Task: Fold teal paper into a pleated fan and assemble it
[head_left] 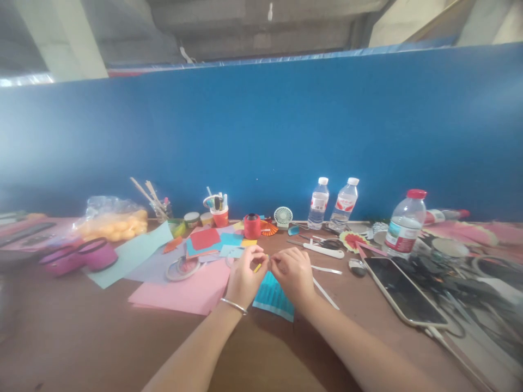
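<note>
My left hand point(246, 275), with a silver bangle on its wrist, pinches a small yellow piece point(257, 268), maybe paper; its full shape is hidden by the fingers. Close against it, my right hand point(295, 274) has its thumb and fingertips pressed together, and whatever they hold is too small to make out. Both hands are over a blue sheet point(273, 298) with rows of lighter marks, lying on the brown table. White strips point(326, 294) lie just right of my right hand. Pink paper point(183, 291) spreads out to the left of my left hand.
Behind the hands are a red tape roll point(252, 226), a small fan point(283, 216) and a white-handled cutter point(323, 250). Water bottles point(318, 204) stand along the blue partition point(261, 130). A phone point(404, 291) and tangled cables lie right; purple rolls point(97, 254) sit left.
</note>
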`<state>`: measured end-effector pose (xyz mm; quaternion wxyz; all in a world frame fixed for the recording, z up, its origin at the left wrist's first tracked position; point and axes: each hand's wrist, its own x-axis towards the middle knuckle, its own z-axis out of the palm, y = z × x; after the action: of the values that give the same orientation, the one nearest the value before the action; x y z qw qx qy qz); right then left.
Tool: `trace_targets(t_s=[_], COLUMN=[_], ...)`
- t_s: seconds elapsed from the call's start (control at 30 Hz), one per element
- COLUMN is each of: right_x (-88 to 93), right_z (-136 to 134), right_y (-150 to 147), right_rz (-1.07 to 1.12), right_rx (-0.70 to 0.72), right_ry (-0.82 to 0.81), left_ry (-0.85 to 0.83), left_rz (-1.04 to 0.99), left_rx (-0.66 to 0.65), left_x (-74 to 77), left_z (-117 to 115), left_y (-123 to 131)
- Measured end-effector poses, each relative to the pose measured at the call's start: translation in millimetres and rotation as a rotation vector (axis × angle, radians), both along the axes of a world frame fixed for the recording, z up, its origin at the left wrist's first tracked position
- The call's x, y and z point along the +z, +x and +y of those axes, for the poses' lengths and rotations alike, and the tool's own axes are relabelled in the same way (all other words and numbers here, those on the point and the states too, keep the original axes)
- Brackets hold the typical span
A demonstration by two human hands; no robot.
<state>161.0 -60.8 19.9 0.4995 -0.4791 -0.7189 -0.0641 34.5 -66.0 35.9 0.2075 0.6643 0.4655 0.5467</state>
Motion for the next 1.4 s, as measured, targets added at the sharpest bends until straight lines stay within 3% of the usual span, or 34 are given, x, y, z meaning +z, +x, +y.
trace_targets(t_s=[0.17, 0.6, 1.4], right_x=[1.0, 0.1, -3.5], right_z=[0.9, 1.6, 5.0], right_y=[1.3, 2.5, 1.9], right_rz=[-0.021, -0.073, -0.023], right_rx=[-0.015, -0.011, 0.015], right_ry=[0.023, 0.072, 0.008], left_ry=[0.006, -0.049, -0.053], left_rz=[0.08, -0.005, 0.06], left_rx=[0.01, -0.03, -0.022], left_x=[0.4, 2.6, 3.6], left_z=[-0.4, -1.0, -0.3], left_y=[1.1, 0.4, -1.0])
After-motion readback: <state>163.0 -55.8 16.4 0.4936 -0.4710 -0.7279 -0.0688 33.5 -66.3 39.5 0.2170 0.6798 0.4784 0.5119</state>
